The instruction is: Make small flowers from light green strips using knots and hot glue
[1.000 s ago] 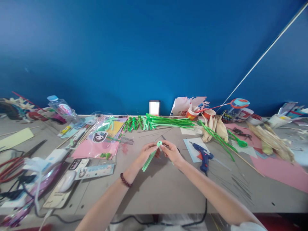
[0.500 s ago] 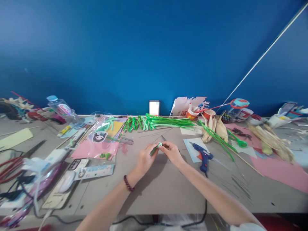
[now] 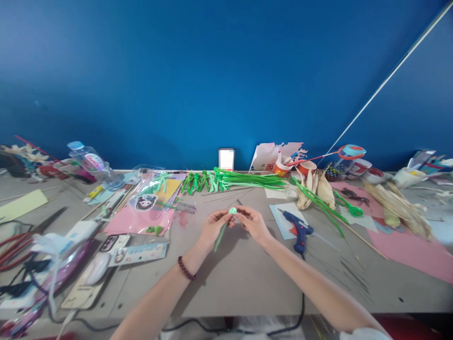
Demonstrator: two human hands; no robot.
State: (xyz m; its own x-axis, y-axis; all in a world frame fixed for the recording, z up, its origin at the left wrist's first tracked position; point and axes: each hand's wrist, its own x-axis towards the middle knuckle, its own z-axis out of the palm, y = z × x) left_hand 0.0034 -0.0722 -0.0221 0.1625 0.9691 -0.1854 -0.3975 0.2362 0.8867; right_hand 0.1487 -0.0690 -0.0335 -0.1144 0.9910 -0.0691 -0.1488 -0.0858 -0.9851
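Both hands meet above the middle of the grey table. A small pale green coil is pinched between their fingertips, with a green fuzzy stem hanging down below my left hand. My left hand is closed on this green piece. From the right, my right hand grips the coil's side with thumb and fingers. Behind them lies a bundle of green fuzzy stems, its twisted ends pointing left.
Right of the hands, a blue glue gun rests on light paper, its cable running to the front edge. Further right are dried husks and pink paper. Scissors, a phone and a plastic bottle are at left.
The green coil has turned to show its round face and moved slightly up and left. Its stem now hangs out below my left hand, which has shifted a little left.
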